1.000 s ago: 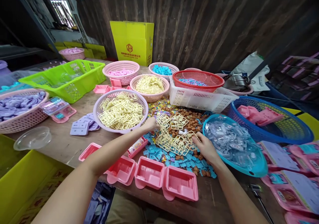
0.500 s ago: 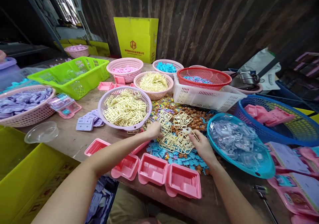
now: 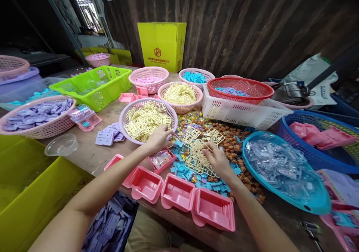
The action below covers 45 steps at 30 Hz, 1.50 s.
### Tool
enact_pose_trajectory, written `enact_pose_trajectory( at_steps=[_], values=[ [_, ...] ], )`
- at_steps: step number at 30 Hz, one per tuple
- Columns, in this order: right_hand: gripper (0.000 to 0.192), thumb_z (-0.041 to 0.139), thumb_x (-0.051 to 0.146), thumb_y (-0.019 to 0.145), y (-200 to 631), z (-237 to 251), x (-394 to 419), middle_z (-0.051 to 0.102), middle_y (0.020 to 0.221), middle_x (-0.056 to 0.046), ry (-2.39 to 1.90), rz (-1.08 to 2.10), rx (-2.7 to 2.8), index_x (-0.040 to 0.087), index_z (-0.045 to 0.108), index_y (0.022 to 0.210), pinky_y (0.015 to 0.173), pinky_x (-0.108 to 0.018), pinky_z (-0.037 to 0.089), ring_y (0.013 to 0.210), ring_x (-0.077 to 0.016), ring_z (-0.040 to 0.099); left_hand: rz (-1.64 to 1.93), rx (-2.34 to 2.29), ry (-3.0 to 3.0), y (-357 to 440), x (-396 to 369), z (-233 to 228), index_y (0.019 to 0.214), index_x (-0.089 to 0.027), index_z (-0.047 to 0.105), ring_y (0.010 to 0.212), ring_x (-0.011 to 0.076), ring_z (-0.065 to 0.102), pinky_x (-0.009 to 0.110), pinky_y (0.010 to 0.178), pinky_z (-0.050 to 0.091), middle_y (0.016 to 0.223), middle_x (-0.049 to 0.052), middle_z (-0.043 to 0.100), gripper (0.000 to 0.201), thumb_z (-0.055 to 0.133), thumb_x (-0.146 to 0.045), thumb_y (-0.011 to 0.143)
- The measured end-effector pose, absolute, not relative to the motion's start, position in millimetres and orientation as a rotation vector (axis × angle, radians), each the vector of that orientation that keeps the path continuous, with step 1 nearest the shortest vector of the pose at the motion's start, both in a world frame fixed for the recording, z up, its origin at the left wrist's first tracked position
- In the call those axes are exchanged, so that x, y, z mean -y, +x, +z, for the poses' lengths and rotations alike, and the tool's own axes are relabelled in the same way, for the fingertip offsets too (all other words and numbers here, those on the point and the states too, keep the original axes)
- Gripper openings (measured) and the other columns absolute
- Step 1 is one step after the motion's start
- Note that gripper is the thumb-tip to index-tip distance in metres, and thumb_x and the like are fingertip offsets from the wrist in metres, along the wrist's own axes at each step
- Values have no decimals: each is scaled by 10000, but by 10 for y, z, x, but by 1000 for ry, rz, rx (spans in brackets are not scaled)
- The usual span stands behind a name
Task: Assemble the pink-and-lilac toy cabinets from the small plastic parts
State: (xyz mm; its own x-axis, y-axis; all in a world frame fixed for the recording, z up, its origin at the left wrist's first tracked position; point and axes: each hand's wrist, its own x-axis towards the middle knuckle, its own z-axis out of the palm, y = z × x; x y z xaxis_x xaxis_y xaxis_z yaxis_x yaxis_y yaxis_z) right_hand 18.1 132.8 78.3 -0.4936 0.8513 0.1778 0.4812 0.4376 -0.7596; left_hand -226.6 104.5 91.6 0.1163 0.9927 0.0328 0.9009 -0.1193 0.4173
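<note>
My left hand point(image 3: 158, 138) hovers at the right rim of a lavender basket point(image 3: 122, 129), fingers stretched out and apart, with nothing visible in them. The basket is heaped with cream plastic lattice frames point(image 3: 144, 121). My right hand point(image 3: 218, 160) is closed, its thumb and fingers pinching a cream lattice frame point(image 3: 198, 149) in a loose pile of the same. Beneath the pile lie small blue pieces point(image 3: 215, 184) and brown pieces point(image 3: 231, 149). Just below my left hand is a pink tray point(image 3: 162, 159) with a clear-wrapped item inside.
Pink compartment trays point(image 3: 178, 192) line the near table edge. A turquoise basin point(image 3: 316, 201) of clear plastic parts stands right, beside a blue basket point(image 3: 297, 156). Behind are a white crate point(image 3: 238, 113), a red sieve point(image 3: 241, 85) and a green basket point(image 3: 95, 100). A yellow carton point(image 3: 17, 192) is at left.
My left hand has moved from the frame pile up and left to the lavender basket, its fingers spreading. My right hand has shifted slightly inward over the frames. The view has turned slightly left.
</note>
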Motion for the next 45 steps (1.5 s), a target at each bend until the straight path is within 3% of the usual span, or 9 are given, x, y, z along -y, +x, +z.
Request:
enact_pose_trajectory(
  at_steps=[7,12,17,22,30,33,36,40,45],
  values=[
    [168,396,380,809,294,782,-1310,514,657,15,-1236,764,2046,226,463,800,626,-271,362,618,-160,464,69,-2088,2276,-2561,-970,855,943,-200,648,821,206,589,286,702,417,848,65,604,188,510,-185,816],
    [209,397,422,807,359,707,-1261,526,700,-1,-1295,844,1981,224,462,816,608,-272,378,629,-167,497,42,-2211,2204,-2468,-952,849,1004,-111,607,973,259,555,353,800,409,1007,163,582,294,374,-56,834],
    [237,416,421,801,318,689,-1233,551,712,-6,-1257,899,1911,220,466,917,615,-279,396,638,-170,511,-53,-2102,2104,-2226,-1169,702,940,-120,624,980,248,578,317,803,447,975,141,619,172,531,-217,833],
    [341,445,415,807,297,749,-1182,590,802,-32,-1208,969,1850,203,480,1071,679,-289,432,736,-179,561,-121,-2042,1977,-2130,-1404,558,1075,-140,561,941,189,585,372,798,498,1078,85,584,297,556,-333,849],
    [295,457,454,796,369,779,-1211,590,690,-21,-1287,918,1933,187,582,807,604,-277,409,654,-179,534,221,-2117,1926,-2290,-1210,897,1070,-106,531,908,212,603,333,773,458,955,134,633,233,414,-105,868],
    [281,448,434,824,273,838,-1184,558,643,-6,-1183,957,2020,192,565,742,578,-267,406,615,-162,515,338,-2012,1931,-2232,-1038,1065,1118,-164,482,740,150,628,244,648,462,864,56,659,255,416,-164,872],
    [230,452,360,853,135,911,-1114,606,825,-50,-910,879,2180,198,553,724,733,-306,441,803,-193,564,410,-1714,1910,-2087,-887,1142,1011,-172,549,482,87,572,182,490,417,668,-19,633,184,482,-208,844],
    [122,435,210,852,-27,957,-1035,537,1193,-106,-622,733,2356,199,556,858,927,-365,386,1121,-226,483,485,-1297,1863,-1924,-822,1176,900,-136,623,443,79,556,169,466,412,552,-32,568,145,520,-198,818],
    [115,417,224,839,44,973,-1056,569,737,-38,-811,613,2393,212,488,749,657,-286,436,702,-175,538,414,-1410,1909,-2051,-880,1155,1030,-140,594,635,107,634,202,582,477,756,38,663,326,344,-320,924]
  ],
)
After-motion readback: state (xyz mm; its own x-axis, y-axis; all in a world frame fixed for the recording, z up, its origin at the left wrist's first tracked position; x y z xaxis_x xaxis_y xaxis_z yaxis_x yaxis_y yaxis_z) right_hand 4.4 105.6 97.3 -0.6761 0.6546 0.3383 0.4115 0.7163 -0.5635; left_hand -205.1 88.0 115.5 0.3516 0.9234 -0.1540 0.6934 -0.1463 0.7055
